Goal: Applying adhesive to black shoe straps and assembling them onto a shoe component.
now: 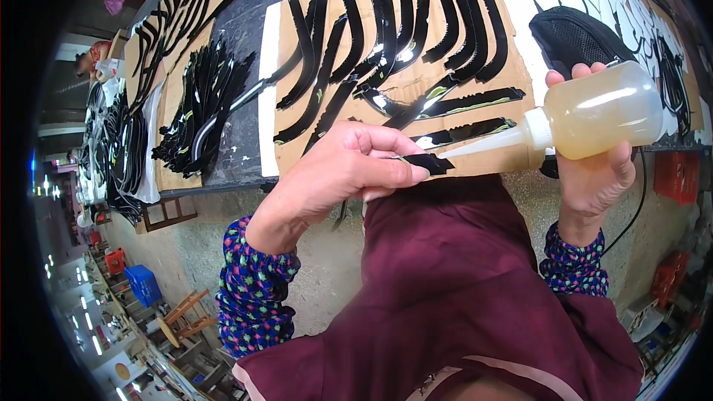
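My left hand (356,163) pinches a black strip (432,164) between thumb and fingers, just over the near edge of the cardboard. Wrapped in my right hand (594,186) is a squeeze bottle (609,110) of cloudy yellowish liquid, tilted on its side. Its long pale nozzle (483,143) points left, and the tip is at the strip's end; whether it touches I cannot tell. Beyond both hands, several curved black strips (445,15) with notched edges are spread on the cardboard sheet (416,89). Some show shiny or yellow-green edges.
A heap of black strips (204,104) lies left on the dark table (249,52). A black mesh pouch (579,37) sits at the right, beside white sheets with more strips. A person (96,59) is at the far left. A blue crate (142,285) and wooden stool (186,319) stand on the floor.
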Motion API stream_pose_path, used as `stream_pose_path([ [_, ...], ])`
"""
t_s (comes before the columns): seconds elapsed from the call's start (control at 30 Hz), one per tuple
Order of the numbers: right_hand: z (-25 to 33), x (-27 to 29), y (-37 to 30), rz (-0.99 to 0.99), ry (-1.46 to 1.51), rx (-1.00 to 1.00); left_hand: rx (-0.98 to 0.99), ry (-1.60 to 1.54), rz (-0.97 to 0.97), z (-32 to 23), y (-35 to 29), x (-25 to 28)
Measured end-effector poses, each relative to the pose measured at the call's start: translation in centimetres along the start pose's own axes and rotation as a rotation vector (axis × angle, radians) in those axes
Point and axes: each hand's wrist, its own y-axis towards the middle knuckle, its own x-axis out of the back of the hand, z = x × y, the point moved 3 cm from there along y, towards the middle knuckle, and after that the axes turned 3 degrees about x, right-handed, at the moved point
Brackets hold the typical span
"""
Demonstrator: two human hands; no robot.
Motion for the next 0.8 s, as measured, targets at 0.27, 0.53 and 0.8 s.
stream_pose_path([
  [0.27,-0.27,-0.34,0.15,0.015,-0.008,-0.020,0.004,0.034,0.037,0.05,-0.05,-0.19],
  [0.53,-0.46,-0.27,0.17,0.032,0.027,-0.041,-0.003,-0.016,0.056,0.32,0.13,-0.16],
  [0.8,-0.34,0.24,0.09,0.020,0.042,-0.049,-0.025,-0.014,0.050,0.46,0.27,0.19],
])
